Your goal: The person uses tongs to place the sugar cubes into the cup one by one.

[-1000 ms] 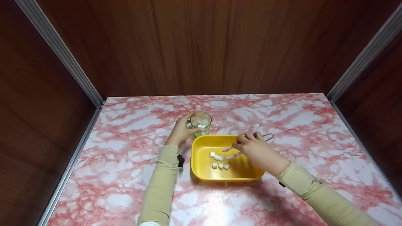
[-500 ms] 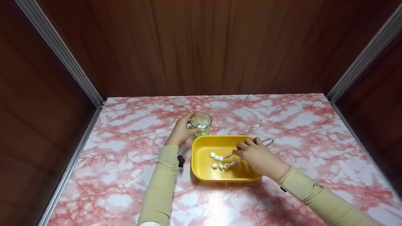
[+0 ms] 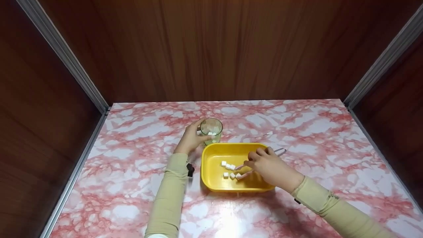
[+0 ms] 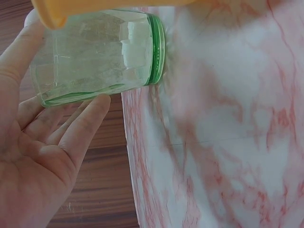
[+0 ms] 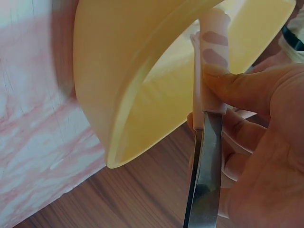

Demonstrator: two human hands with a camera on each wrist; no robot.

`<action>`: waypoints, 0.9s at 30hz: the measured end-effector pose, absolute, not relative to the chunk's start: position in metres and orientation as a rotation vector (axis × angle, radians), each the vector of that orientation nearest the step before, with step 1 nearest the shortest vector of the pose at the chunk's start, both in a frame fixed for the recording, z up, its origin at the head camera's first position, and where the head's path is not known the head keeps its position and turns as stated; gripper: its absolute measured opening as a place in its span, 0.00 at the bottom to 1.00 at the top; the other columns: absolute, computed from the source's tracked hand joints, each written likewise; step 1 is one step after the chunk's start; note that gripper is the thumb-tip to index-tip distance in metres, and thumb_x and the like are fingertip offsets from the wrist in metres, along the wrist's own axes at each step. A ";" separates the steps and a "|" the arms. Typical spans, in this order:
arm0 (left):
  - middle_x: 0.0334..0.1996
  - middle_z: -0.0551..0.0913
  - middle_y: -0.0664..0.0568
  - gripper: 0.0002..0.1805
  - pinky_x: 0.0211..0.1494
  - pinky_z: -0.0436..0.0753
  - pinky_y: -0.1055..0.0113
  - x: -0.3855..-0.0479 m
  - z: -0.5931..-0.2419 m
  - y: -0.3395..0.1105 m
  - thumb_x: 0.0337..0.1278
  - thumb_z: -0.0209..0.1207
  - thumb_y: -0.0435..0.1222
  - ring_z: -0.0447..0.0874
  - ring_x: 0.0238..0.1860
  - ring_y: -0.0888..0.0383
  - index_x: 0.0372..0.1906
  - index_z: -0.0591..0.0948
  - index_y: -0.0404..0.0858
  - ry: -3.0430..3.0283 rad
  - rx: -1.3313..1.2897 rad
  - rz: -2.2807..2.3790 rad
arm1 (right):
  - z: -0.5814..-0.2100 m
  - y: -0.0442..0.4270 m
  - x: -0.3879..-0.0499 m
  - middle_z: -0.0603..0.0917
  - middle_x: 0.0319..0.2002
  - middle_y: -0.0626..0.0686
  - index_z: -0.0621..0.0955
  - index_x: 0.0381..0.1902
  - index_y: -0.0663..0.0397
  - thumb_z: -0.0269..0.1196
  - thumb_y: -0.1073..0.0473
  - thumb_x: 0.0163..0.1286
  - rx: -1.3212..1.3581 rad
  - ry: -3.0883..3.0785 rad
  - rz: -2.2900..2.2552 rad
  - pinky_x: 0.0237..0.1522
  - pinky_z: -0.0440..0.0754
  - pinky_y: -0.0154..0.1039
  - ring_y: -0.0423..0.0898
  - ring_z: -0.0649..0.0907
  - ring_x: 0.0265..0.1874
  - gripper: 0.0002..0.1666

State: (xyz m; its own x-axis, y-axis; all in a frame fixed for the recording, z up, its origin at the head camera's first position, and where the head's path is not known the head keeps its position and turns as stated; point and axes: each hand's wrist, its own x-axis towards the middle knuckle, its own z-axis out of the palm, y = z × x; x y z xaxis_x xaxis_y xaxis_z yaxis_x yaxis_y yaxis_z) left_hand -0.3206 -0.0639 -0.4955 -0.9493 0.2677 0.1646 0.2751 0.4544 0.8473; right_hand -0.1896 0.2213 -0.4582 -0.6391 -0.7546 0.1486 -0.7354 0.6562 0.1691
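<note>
My left hand (image 3: 191, 138) holds a green-tinted glass (image 3: 211, 127) between thumb and fingers, just behind the yellow tray. White cubes lie inside the glass (image 4: 95, 52), near its base in the left wrist view. Over the tray's right part, my right hand (image 3: 272, 167) pinches pink-tipped metal tongs (image 3: 281, 151). In the right wrist view thumb and fingers press the two arms of the tongs (image 5: 212, 90). The tong tips point left, beside the rightmost of several white cubes (image 3: 226, 175) in the tray; whether they touch a cube cannot be told.
The yellow tray (image 3: 211, 188) stands on a red-and-white marbled table (image 3: 125, 185). Dark wood-grain panels (image 3: 211, 53) with metal edge strips surround the table at the back and both sides.
My right hand has lowered the tongs slightly toward the near side of the tray, and their tips have come to the rightmost cubes. My left hand and the glass have stayed in place.
</note>
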 end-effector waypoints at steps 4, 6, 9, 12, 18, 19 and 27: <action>0.61 0.72 0.44 0.44 0.59 0.76 0.58 -0.320 -0.495 -0.064 0.45 0.73 0.36 0.73 0.58 0.47 0.69 0.66 0.37 -2.671 -0.496 -1.556 | -0.459 0.221 -0.188 0.78 0.38 0.50 0.85 0.45 0.47 0.69 0.73 0.53 1.236 -2.663 -0.133 0.38 0.72 0.50 0.51 0.72 0.37 0.23; 0.61 0.72 0.44 0.43 0.58 0.76 0.58 -0.320 -0.495 -0.064 0.45 0.73 0.36 0.73 0.58 0.48 0.69 0.66 0.37 -2.670 -0.499 -1.556 | -0.459 0.221 -0.188 0.78 0.38 0.50 0.85 0.45 0.46 0.69 0.73 0.53 1.247 -2.659 -0.135 0.40 0.73 0.52 0.51 0.72 0.37 0.23; 0.60 0.73 0.44 0.43 0.57 0.77 0.60 -0.320 -0.496 -0.064 0.46 0.72 0.36 0.74 0.57 0.48 0.69 0.66 0.37 -2.666 -0.508 -1.558 | -0.459 0.221 -0.186 0.78 0.38 0.50 0.85 0.45 0.46 0.69 0.73 0.53 1.257 -2.656 -0.142 0.43 0.74 0.54 0.51 0.72 0.38 0.23; 0.61 0.73 0.44 0.43 0.58 0.76 0.61 -0.321 -0.496 -0.064 0.46 0.72 0.36 0.74 0.57 0.49 0.69 0.67 0.37 -2.664 -0.512 -1.555 | -0.459 0.221 -0.186 0.79 0.39 0.50 0.85 0.45 0.46 0.69 0.73 0.52 1.261 -2.657 -0.144 0.44 0.74 0.55 0.51 0.73 0.38 0.24; 0.61 0.73 0.44 0.42 0.60 0.75 0.59 -0.321 -0.496 -0.064 0.46 0.72 0.35 0.73 0.58 0.49 0.69 0.67 0.39 -2.664 -0.506 -1.544 | -0.459 0.220 -0.186 0.79 0.40 0.50 0.85 0.46 0.47 0.69 0.74 0.50 1.268 -2.656 -0.128 0.44 0.73 0.53 0.51 0.73 0.38 0.25; 0.61 0.73 0.44 0.42 0.59 0.75 0.59 -0.320 -0.496 -0.064 0.46 0.72 0.35 0.73 0.58 0.49 0.69 0.67 0.39 -2.667 -0.503 -1.545 | -0.459 0.219 -0.186 0.79 0.39 0.50 0.85 0.46 0.47 0.69 0.74 0.50 1.270 -2.656 -0.127 0.43 0.73 0.53 0.50 0.73 0.38 0.25; 0.63 0.71 0.47 0.43 0.60 0.75 0.57 -0.319 -0.496 -0.064 0.46 0.72 0.38 0.72 0.59 0.49 0.70 0.66 0.41 -2.685 -0.470 -1.575 | -0.464 0.221 -0.186 0.77 0.35 0.49 0.86 0.42 0.47 0.69 0.74 0.48 1.262 -2.644 -0.157 0.41 0.71 0.51 0.50 0.71 0.34 0.23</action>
